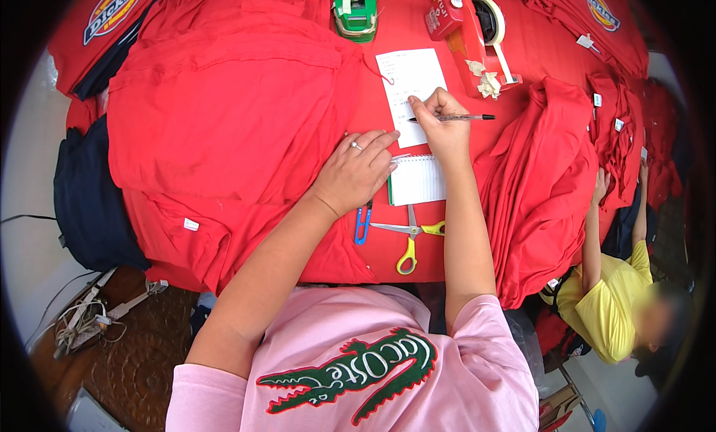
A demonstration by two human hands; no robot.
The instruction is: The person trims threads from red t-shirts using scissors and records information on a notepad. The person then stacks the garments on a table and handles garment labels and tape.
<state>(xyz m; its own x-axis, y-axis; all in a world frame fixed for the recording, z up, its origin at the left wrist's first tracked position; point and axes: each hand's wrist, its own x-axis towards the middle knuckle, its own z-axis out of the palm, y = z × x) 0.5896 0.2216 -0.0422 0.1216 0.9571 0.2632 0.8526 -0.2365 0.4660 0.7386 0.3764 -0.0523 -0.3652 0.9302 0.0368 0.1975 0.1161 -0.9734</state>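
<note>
My right hand (pixel 445 126) is closed around a black-capped pen (pixel 471 117), its tip at the sheet. Handwriting covers the upper part of the white notepad page (pixel 408 70), which is flipped up from a spiral notepad (pixel 418 180) with lined paper. My left hand (pixel 358 167) lies with fingers stretched out at the notepad's left side, a ring on one finger. Below the pad are yellow-handled scissors (pixel 407 254) with blades apart. Beside them rests a small blue thread snipper (pixel 362 224), close to my left wrist.
A large heap of red garments (pixel 224 119) spreads at the left, with dark navy cloth (pixel 93 197) beside it. More red garments (pixel 533 186) lie right. A red tape dispenser (pixel 477 40) and a green one (pixel 355 14) stand far. A person in yellow (pixel 608 305) handles garments at right.
</note>
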